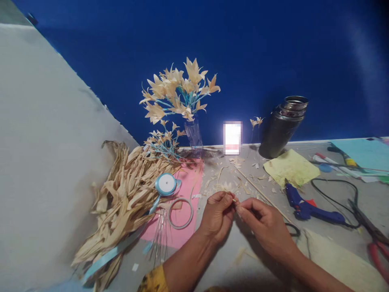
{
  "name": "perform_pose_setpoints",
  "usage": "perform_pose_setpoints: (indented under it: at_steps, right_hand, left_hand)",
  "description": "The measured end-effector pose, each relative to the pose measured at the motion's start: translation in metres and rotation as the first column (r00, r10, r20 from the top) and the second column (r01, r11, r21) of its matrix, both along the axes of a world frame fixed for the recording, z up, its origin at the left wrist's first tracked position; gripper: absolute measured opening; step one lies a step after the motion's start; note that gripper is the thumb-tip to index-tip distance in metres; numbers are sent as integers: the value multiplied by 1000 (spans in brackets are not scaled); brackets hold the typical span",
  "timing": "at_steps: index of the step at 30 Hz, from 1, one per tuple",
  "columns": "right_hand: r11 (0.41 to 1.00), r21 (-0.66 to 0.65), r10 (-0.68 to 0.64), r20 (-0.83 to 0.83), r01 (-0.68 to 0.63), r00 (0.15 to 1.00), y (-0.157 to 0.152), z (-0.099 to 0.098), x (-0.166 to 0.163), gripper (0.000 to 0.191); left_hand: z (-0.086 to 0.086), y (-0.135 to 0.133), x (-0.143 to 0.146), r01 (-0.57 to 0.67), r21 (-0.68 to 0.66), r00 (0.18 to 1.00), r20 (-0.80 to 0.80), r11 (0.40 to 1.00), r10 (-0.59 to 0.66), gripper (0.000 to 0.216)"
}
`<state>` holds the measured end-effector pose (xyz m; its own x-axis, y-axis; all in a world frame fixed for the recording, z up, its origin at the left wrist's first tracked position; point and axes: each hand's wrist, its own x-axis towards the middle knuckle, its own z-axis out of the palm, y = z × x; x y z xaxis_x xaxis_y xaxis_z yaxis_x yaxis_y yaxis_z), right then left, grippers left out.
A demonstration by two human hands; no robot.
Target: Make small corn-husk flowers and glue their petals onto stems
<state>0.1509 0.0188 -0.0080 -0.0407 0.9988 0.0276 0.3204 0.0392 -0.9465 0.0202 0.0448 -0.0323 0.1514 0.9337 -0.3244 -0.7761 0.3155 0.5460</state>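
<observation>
My left hand (216, 217) is closed in a pinch at the middle of the table, thumb against fingers. My right hand (263, 222) meets it from the right, its thumb and fingertips pinched together. Something small and pale shows between the fingertips, too small to name. Just beyond the left fingers is a cream husk flower (226, 187); whether it is held or lies on the table I cannot tell. A thin stick (255, 187) runs behind the right hand. Husk scraps (247, 187) are scattered around.
Dried corn husks (121, 194), a blue ribbon spool (166, 184), a tape roll (180, 213) and wires (161, 235) lie left. Husk flowers (174, 87) stand in a clear vase (193, 136) behind. At right are a flask (282, 127), blue glue gun (313, 209) and red-handled pliers (375, 243).
</observation>
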Motion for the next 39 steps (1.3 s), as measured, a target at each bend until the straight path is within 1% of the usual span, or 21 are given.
perform_pose_setpoints:
  at_steps: [5,14,25,33,39]
  right_hand:
    - [1000,15,-20,22,20,1000,0,-4,-1,33]
    - [999,27,-37,30,36,999,2,-7,-1,33]
    - [999,-3,-36,36,36,999,3,-13,-1,34]
    - [998,-38,-49,23,50,999,3,-17,-1,36]
    - [998,-46,-50,2,50,999,3,-15,-2,37]
  left_hand:
    - [1,-1,3,-32,-15,999,1,999,32,35]
    - [1,-1,4,-49,-31,999,-14,998,49,38]
    - [-1,-2,5,-63,-25,997,-35,998,62,39]
    - [-3,-4,7,-75,1,996,-56,997,75,35]
    - [-4,-4,8,-85,-4,995,-60,996,84,35]
